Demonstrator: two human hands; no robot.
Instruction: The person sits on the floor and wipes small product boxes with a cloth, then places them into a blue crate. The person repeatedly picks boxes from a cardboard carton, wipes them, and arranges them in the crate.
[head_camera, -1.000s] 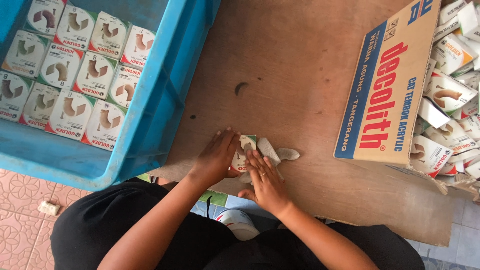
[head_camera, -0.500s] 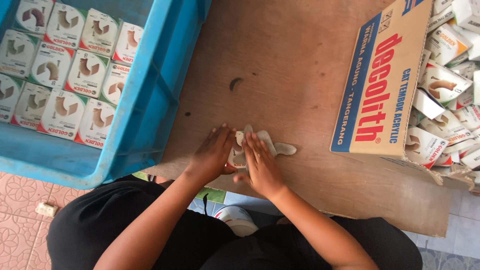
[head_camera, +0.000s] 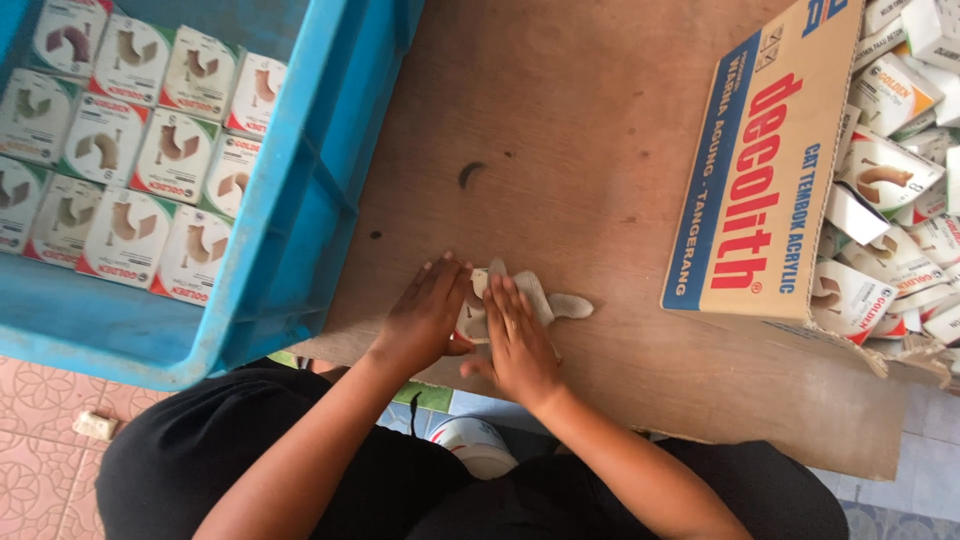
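A small white flattened carton lies on the brown wooden board near its front edge. My left hand rests flat on the carton's left part. Beside it, my right hand presses down on the carton's middle, fingers together and pointing away from me. Only the carton's far tabs stick out past my fingers; the rest is hidden under both hands.
A blue plastic crate at the left holds rows of closed small white boxes. A big cardboard box at the right is full of several loose flattened cartons. Tiled floor shows below the board.
Both hands have shifted slightly on the carton and now lie flatter on it. The view has moved a little.
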